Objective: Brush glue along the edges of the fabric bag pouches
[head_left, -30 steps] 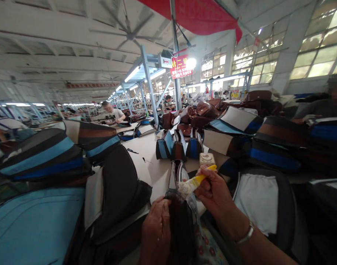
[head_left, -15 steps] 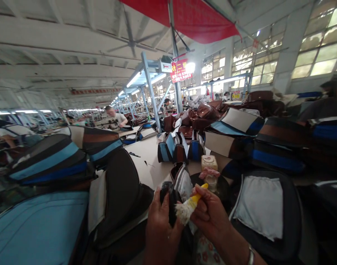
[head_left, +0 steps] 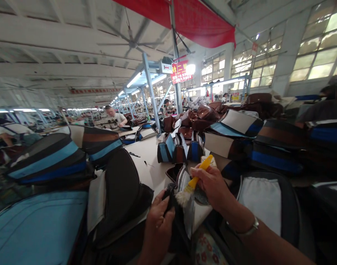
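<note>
Pinched in my right hand (head_left: 212, 184) is a brush with a yellow handle (head_left: 201, 170) and pale, ragged bristles (head_left: 183, 198) pointing down and left. The bristles are at the opening of a small dark pouch (head_left: 180, 224) with a grey lining; whether they touch it I cannot tell. My left hand (head_left: 159, 221) grips the pouch's dark edge between thumb and fingers, left of the brush. Behind my right hand, a pale box-like container (head_left: 212, 159) is mostly hidden.
Three small striped pouches (head_left: 180, 149) stand on the pale tabletop (head_left: 145, 156) ahead. Striped bag panels (head_left: 55, 156) lie to the left, and a dark bag with a grey pocket (head_left: 261, 200) lies right. Brown leather bags (head_left: 208, 112) are piled behind. Other people sit or stand farther off.
My right hand has moved up, and the brush stands steeper, its bristles now at the pouch opening. My left hand has shifted slightly left and down, and the pouch shows more of its lining.
</note>
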{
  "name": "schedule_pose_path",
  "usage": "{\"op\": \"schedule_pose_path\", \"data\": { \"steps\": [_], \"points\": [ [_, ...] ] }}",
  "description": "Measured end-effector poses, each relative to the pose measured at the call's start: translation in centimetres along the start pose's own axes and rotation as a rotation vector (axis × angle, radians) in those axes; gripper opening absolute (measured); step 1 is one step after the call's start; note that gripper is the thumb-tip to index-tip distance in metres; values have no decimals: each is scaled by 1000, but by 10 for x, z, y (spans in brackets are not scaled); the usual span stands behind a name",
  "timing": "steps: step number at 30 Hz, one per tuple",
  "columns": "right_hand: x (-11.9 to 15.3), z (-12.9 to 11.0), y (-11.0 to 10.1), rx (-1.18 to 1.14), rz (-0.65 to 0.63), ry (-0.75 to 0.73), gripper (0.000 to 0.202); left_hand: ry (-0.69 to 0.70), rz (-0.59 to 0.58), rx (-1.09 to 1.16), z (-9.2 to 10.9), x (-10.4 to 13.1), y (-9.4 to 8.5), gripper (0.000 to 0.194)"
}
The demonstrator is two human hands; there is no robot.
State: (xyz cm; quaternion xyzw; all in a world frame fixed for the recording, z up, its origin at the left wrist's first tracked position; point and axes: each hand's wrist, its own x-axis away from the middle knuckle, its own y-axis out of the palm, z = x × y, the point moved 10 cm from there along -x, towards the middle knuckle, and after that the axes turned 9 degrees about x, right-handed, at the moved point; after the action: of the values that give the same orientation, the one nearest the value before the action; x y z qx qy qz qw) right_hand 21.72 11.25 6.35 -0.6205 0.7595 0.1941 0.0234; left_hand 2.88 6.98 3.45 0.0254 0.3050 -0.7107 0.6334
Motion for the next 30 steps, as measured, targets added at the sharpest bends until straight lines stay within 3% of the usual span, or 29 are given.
{"op": "schedule_pose_path", "data": {
  "steps": [4,9,14,16,20,23,26,30],
  "points": [
    [-6,-18,22,303,-9,-137,23,-28,36,25,-9,4,-5,39],
    [0,-58,18,451,78,-315,25,-31,5,49,-10,8,-5,37],
    [12,-55,40,574,-39,-342,22,-39,51,42,-11,7,-9,38],
    [12,-55,43,599,2,-412,24,-38,52,42,-13,7,-10,39],
    [9,-53,12,429,168,-396,25,-41,74,4,-20,13,-14,40],
    [17,-50,-10,308,204,-323,24,-35,126,-39,-25,18,-18,40],
    [36,-55,-1,343,93,-393,20,-19,132,-46,-24,18,-16,38],
    [71,-61,39,536,-166,-749,11,-1,123,-21,-20,14,-13,38]
  ]
}}
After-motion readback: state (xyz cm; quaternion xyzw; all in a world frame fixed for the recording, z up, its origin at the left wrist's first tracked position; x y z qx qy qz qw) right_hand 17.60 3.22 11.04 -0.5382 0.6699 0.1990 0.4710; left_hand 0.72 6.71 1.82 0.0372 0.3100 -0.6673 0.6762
